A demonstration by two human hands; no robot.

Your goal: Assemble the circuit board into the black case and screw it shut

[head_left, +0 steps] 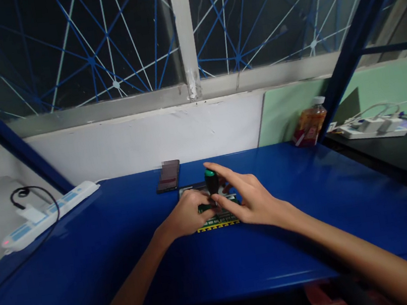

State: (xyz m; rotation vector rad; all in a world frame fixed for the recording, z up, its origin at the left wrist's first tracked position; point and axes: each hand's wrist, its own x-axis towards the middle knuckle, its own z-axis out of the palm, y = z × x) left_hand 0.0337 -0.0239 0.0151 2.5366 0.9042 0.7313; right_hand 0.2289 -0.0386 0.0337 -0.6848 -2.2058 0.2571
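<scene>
A screwdriver (211,182) with a black handle and green cap stands upright over a green circuit board (219,218). My right hand (252,198) is closed around it, index finger over the cap and thumb low by the shaft. From the left, my left hand (187,213) reaches over the board with bent fingers close together by the screwdriver's lower end; what they pinch is hidden. A yellow strip runs along the board's near edge. The screwdriver's tip and much of the board are covered by my hands.
On the blue table (213,268), a phone (169,176) lies behind the board. A white power strip (52,216) with a black cable sits at left. A drink bottle (310,124) stands back right, and another power strip (373,127) lies on a dark surface beyond.
</scene>
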